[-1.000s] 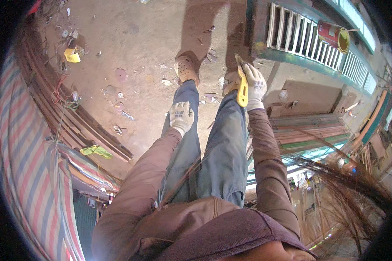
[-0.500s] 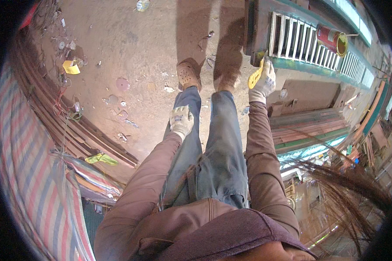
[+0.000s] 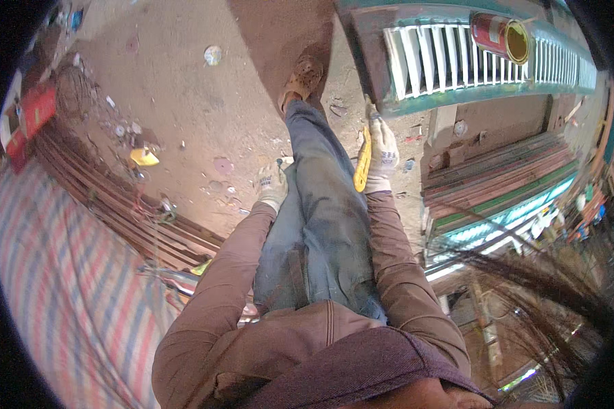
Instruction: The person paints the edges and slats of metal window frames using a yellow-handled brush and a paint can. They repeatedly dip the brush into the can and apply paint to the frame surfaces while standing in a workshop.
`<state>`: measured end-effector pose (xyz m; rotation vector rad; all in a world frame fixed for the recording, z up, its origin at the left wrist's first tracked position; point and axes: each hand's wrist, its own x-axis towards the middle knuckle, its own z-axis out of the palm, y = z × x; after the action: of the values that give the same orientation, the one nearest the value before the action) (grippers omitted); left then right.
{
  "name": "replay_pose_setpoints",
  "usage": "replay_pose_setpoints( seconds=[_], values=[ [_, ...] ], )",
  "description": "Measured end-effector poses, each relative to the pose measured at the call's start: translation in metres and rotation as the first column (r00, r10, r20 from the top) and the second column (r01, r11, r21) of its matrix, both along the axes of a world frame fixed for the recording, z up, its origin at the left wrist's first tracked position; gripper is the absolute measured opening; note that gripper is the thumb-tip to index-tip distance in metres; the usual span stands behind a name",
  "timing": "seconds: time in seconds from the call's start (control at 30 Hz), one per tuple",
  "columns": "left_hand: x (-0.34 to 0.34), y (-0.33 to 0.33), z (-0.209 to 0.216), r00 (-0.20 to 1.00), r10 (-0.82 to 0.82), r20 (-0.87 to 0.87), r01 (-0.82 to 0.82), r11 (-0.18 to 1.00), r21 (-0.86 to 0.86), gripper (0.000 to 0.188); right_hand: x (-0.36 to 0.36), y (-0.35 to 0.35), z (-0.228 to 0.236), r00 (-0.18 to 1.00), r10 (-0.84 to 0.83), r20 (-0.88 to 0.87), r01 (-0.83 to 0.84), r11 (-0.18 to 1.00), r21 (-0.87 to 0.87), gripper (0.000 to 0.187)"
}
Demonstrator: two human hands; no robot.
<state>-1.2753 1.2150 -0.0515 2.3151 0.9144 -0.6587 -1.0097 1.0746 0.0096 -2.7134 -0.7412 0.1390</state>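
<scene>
My right hand [image 3: 383,153], in a white work glove, is wrapped round a paintbrush. Its yellow handle [image 3: 363,163] points back toward me, and the dark bristles point ahead, beside the near end of a green-edged frame with white slats [image 3: 450,61]. I cannot tell whether the bristles touch that frame. On the slats lies or stands a red paint can [image 3: 499,37] with a yellowish rim. My left hand [image 3: 271,184], gloved alike, hangs beside my left thigh with its fingers loosely apart and nothing visible in them.
Long brown bars [image 3: 116,191] lie along the left, beside a striped tarp [image 3: 68,273]. More painted boards [image 3: 498,177] are stacked at the right. Litter and a yellow piece [image 3: 144,157] dot the dirt floor. One brown clog [image 3: 301,78] shows ahead.
My legs have moved from side by side to overlapping, and only one shoe shows clearly now. The view has shifted; the right hand with the paintbrush sits further left and nearer me.
</scene>
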Motion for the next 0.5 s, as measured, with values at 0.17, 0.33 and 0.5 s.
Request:
replay_pose_setpoints(
  seconds=[0.17,0.33,0.5],
  values=[
    [0.063,0.095,0.008,0.99,-0.099,-0.105,0.103,0.994,0.036,0.032,0.045,0.007,-0.024,0.995,-0.093,0.041,0.096,0.994,-0.06,0.044],
    [0.124,0.169,0.018,0.988,-0.142,0.052,0.139,0.988,0.063,0.039,0.035,0.044,-0.028,0.987,-0.157,-0.041,0.145,0.966,-0.213,0.044],
    [0.144,0.184,0.019,0.962,-0.268,0.047,0.263,0.961,0.084,0.044,-0.012,0.038,-0.005,0.933,-0.079,-0.352,0.038,0.992,-0.122,0.041]
  ],
)
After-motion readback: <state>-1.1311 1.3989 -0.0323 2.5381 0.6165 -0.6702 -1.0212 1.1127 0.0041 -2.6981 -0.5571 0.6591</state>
